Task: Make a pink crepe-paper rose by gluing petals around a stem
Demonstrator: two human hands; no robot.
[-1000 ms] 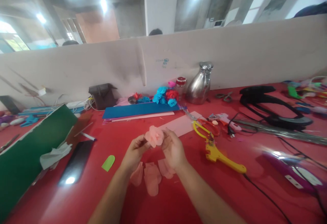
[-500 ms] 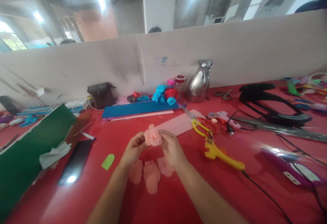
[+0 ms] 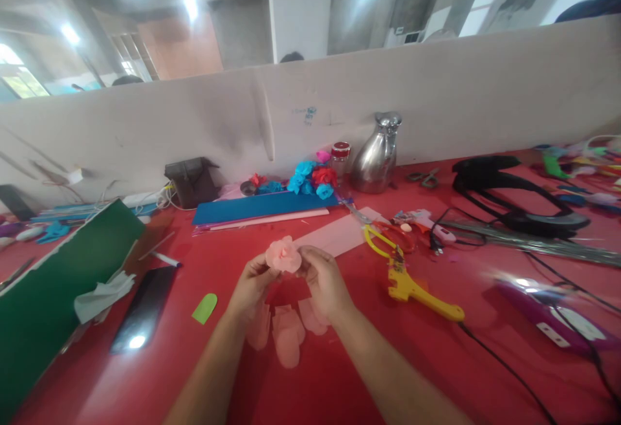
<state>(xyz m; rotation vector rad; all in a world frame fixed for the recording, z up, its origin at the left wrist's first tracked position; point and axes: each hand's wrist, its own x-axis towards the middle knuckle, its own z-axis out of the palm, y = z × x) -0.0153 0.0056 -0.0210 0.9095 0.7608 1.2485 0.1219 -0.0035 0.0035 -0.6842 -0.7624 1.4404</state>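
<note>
- Loose pink pieces (image 3: 288,337) are lying on the bench (image 3: 301,402); careless brushing could be creasing them.
- Left hand (image 3: 253,283) and right hand (image 3: 327,283) are pinching a pink flower (image 3: 284,254) between them, above the bench; overly firm pressure could be crushing it.
- Blue writing (image 3: 309,113) is showing on the wall (image 3: 213,111), too blurred for reading.

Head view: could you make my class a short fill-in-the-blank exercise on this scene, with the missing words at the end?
1. The flower between the left hand and the right hand is ____ in colour.
2. The small cut-out lying left of the hands is ____ in colour.
3. The jar beside the silver jug has a ____ lid.
4. The yellow tool lies to the ____ of the hands.

Missing words: pink; green; red; right.
</note>
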